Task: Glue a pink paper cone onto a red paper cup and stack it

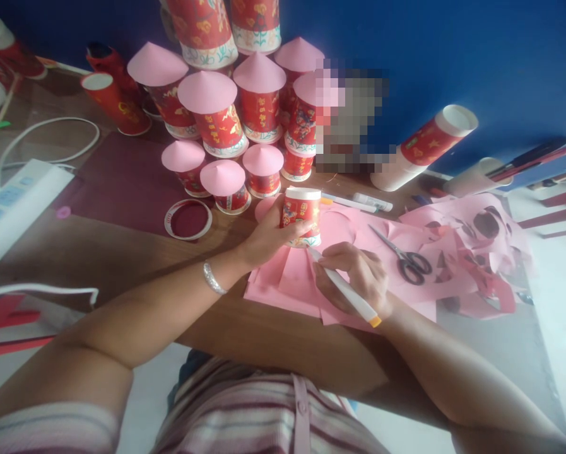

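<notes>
My left hand (272,233) is wrapped round a small red paper cup (302,208) with gold print, a white top rim and a white patterned band at its base. In my right hand (353,274) is a white marker (351,295) with a yellow end. Its tip meets or nearly meets the band at the cup's base; I cannot tell which. Below both hands lie sheets of pink paper (287,287). A pair of scissors (408,261) with dark handles rests on the paper, right of my right hand.
Several red cups with pink paper cones (207,91) stand stacked behind my hands. A white ring (188,219) lies left of the cup. Pink paper scraps (476,252) pile up at the right. A tall tube (424,148) leans near the blue wall (453,57). A power strip (24,208) is far left.
</notes>
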A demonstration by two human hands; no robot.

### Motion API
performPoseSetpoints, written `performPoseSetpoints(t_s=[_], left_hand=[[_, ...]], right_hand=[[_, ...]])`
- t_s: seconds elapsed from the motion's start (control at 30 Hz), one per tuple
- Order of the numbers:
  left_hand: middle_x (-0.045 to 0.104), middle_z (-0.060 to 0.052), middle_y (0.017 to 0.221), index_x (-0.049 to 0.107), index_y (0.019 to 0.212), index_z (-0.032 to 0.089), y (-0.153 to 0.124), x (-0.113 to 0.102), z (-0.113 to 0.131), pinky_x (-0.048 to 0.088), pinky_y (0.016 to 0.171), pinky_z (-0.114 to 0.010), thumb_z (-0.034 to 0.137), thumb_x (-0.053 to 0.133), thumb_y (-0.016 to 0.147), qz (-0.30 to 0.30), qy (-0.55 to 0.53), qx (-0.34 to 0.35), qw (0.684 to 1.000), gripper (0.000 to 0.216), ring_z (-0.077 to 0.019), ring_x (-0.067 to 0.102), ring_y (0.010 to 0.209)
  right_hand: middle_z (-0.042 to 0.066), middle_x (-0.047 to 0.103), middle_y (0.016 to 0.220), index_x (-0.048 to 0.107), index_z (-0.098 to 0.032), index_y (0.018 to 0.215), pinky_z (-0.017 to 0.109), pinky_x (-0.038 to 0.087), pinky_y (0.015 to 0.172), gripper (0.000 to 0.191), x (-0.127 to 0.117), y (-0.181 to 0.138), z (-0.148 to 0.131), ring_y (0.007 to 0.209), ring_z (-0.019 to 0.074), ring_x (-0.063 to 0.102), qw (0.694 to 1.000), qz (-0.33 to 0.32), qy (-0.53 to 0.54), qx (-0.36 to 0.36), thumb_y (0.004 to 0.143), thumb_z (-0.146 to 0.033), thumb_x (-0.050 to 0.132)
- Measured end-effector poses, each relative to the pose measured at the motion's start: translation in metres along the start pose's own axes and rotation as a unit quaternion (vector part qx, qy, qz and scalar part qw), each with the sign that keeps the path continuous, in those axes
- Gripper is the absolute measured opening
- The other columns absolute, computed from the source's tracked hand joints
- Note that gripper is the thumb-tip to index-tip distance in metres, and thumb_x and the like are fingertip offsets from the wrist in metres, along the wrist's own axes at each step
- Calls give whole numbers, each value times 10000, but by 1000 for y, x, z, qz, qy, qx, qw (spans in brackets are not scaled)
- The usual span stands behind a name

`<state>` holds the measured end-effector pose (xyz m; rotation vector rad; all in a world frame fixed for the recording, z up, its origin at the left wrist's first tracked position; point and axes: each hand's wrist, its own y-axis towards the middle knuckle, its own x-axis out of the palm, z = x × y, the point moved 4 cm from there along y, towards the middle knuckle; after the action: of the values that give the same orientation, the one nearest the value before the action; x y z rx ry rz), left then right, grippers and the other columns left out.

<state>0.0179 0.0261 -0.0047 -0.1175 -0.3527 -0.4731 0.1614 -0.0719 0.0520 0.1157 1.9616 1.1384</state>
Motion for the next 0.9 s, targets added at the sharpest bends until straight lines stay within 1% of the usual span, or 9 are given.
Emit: performPoseSetpoints(t_s=[0.2, 0.37, 0.47, 0.7, 0.9], left_hand=[[635, -5, 966, 571, 1143, 194, -1, 0, 2, 560, 787, -309, 339, 816, 828, -4, 6, 1, 1000, 425, -145, 628, 855], [640, -4, 968, 560, 1173, 200, -2, 2, 3, 580, 822, -340, 333, 809, 831, -1, 9, -25, 1000, 443, -161, 659, 885], [643, -6, 973, 564, 1163, 206, -3, 2, 4, 586, 820, -345, 337, 816, 828, 1, 8, -25, 1000, 439, -160, 659, 882], [639, -2, 961, 566, 1149, 204, -1, 2, 2, 569, 780, -296, 324, 814, 815, -1, 10, -5, 1000, 433, -142, 641, 851], [632, 8, 936, 573, 1121, 201, -1, 3, 4, 569, 776, -294, 310, 810, 808, -11, 5, -1, 1000, 408, -135, 629, 825]], right_hand=[[-26, 700, 789, 542, -241, 995, 237, 516, 535, 173, 2, -3, 0, 609, 104, 671, 1000, 1, -2, 8, 951, -110, 646], [-27, 702, 786, 559, -243, 985, 246, 515, 525, 187, 3, -4, 1, 602, 112, 664, 1000, 5, 2, 11, 933, -90, 655], [-23, 709, 805, 566, -237, 998, 246, 524, 541, 199, 3, -5, 2, 620, 116, 676, 1000, 1, 9, 14, 919, -85, 668], [-18, 709, 834, 579, -239, 1018, 249, 526, 559, 214, 4, -6, 2, 660, 127, 692, 999, -14, 29, 15, 915, -78, 675], [-19, 699, 815, 564, -231, 1016, 240, 512, 542, 206, 3, -3, 2, 645, 124, 689, 999, -23, 39, 7, 920, -80, 665]])
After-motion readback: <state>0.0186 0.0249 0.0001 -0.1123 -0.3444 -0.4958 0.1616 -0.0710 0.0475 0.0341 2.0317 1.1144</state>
